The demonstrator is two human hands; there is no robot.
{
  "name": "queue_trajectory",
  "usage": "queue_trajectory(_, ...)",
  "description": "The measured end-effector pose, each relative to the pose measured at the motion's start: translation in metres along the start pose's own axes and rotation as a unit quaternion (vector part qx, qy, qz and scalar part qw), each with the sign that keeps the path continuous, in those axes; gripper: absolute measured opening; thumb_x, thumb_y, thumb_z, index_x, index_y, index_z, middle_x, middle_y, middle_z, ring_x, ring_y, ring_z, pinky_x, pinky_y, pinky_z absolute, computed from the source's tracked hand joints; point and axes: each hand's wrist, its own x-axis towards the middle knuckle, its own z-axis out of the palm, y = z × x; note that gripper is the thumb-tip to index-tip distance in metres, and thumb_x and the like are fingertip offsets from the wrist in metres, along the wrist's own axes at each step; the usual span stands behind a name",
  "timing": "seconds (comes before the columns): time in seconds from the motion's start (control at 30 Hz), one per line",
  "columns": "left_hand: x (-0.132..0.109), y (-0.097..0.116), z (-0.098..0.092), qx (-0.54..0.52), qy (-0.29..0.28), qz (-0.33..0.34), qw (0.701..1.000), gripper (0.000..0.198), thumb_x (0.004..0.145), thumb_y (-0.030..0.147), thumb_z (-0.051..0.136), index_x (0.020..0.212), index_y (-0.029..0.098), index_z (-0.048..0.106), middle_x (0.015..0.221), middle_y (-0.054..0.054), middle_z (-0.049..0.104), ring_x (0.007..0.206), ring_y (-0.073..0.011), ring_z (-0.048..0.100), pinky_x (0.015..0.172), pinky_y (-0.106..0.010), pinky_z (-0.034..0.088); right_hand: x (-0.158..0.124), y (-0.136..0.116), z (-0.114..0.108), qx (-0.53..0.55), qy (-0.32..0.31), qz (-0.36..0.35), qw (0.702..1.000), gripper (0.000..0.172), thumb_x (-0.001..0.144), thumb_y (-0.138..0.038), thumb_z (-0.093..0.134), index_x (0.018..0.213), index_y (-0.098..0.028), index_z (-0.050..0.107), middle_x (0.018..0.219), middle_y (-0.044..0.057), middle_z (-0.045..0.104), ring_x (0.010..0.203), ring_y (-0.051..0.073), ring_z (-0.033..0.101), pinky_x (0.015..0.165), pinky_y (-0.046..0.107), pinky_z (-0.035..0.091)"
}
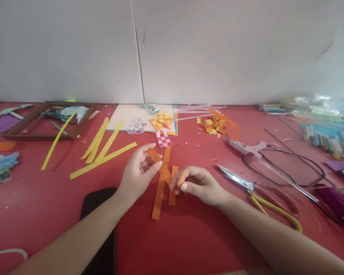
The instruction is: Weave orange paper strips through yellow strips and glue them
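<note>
Pinching one orange strip over the table: left hand and right hand, fingers part-curled, thumbs pressed to it. Uneven tugging could crease or tear it. Long axis runs slantwise, far left to near right, hand to hand; right end bends upward.

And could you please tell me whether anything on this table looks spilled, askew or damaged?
Nothing looks damaged. The pile of orange and yellow paper pieces beyond the right hand looks untidy, with bits scattered near it on the red tabletop. One yellow strip lies askew over a brown frame, away from the rest.
</note>
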Motion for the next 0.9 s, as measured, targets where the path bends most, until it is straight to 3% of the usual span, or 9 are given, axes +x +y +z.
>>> queue_trajectory(0.13, -0.002, 0.002, 0.0, 0.007, -0.014, -0.041, 0.999, 0.061, 0.082, 0.036, 0.069, 0.136, 0.023, 0.043, 0.085, -0.001, 0.066, 0.077, -0.0167, 0.068, 0.071, -0.027, 0.055, 0.002, 0.003, 0.001, -0.049, 0.094, 0.017, 0.994, 0.027, 0.08, -0.043, 0.072, 0.075, -0.018, 0.061, 0.063, -0.002, 0.059, 0.057, 0.009, 0.053, 0.058, 0.024, 0.048)
queue_trajectory(0.3, -0.005, 0.003, 0.0, 0.023, -0.079, -0.071, 0.994, 0.065, 0.084, 0.035, 0.067, 0.143, 0.025, 0.04, 0.082, -0.002, 0.071, 0.077, -0.0196, 0.07, 0.075, -0.032, 0.057, 0.003, 0.006, -0.001, -0.135, 0.186, 0.013, 0.973, 0.028, 0.08, -0.046, 0.07, 0.075, -0.019, 0.064, 0.064, -0.001, 0.057, 0.058, 0.009, 0.051, 0.057, 0.024, 0.046)
queue_trajectory(0.37, -0.007, 0.002, 0.001, 0.002, -0.12, -0.079, 0.99, 0.069, 0.084, 0.032, 0.066, 0.146, 0.025, 0.036, 0.084, -0.002, 0.072, 0.077, -0.0197, 0.071, 0.075, -0.033, 0.058, 0.003, 0.006, -0.001, -0.182, 0.19, -0.005, 0.965, 0.025, 0.08, -0.044, 0.071, 0.075, -0.02, 0.066, 0.071, 0.0, 0.058, 0.063, 0.011, 0.053, 0.061, 0.026, 0.048)
queue_trajectory(0.5, -0.01, 0.004, 0.003, -0.024, -0.184, -0.096, 0.978, 0.063, 0.083, 0.026, 0.065, 0.142, 0.024, 0.042, 0.087, -0.003, 0.072, 0.077, -0.0199, 0.072, 0.073, -0.034, 0.061, 0.003, 0.007, 0.0, -0.209, 0.165, -0.045, 0.963, 0.021, 0.079, -0.039, 0.072, 0.072, -0.021, 0.064, 0.088, 0.003, 0.056, 0.078, 0.014, 0.057, 0.071, 0.029, 0.051)
queue_trajectory(0.63, -0.011, 0.009, 0.003, -0.041, -0.224, -0.107, 0.968, 0.058, 0.082, 0.021, 0.063, 0.138, 0.022, 0.048, 0.104, -0.008, 0.071, 0.093, -0.0225, 0.071, 0.081, -0.035, 0.06, 0.004, 0.01, 0.001, -0.164, 0.168, -0.01, 0.972, 0.025, 0.08, -0.04, 0.071, 0.075, -0.02, 0.056, 0.081, 0.001, 0.058, 0.073, 0.013, 0.057, 0.068, 0.029, 0.05)
queue_trajectory(0.73, -0.011, 0.01, 0.003, -0.068, -0.224, -0.109, 0.966, 0.047, 0.083, 0.026, 0.062, 0.129, 0.02, 0.057, 0.113, -0.01, 0.068, 0.103, -0.0242, 0.068, 0.079, -0.033, 0.061, 0.004, 0.014, 0.002, -0.137, 0.185, 0.013, 0.973, 0.027, 0.081, -0.041, 0.07, 0.079, -0.021, 0.052, 0.078, 0.0, 0.059, 0.071, 0.012, 0.058, 0.066, 0.028, 0.051)
queue_trajectory(0.9, -0.011, 0.007, 0.005, -0.043, -0.211, -0.097, 0.972, 0.043, 0.087, 0.039, 0.062, 0.126, 0.02, 0.06, 0.108, -0.008, 0.07, 0.097, -0.0217, 0.069, 0.076, -0.031, 0.062, 0.004, 0.016, 0.002, -0.125, 0.182, -0.002, 0.975, 0.029, 0.078, -0.039, 0.073, 0.085, -0.021, 0.052, 0.082, 0.001, 0.06, 0.076, 0.014, 0.063, 0.071, 0.03, 0.055)
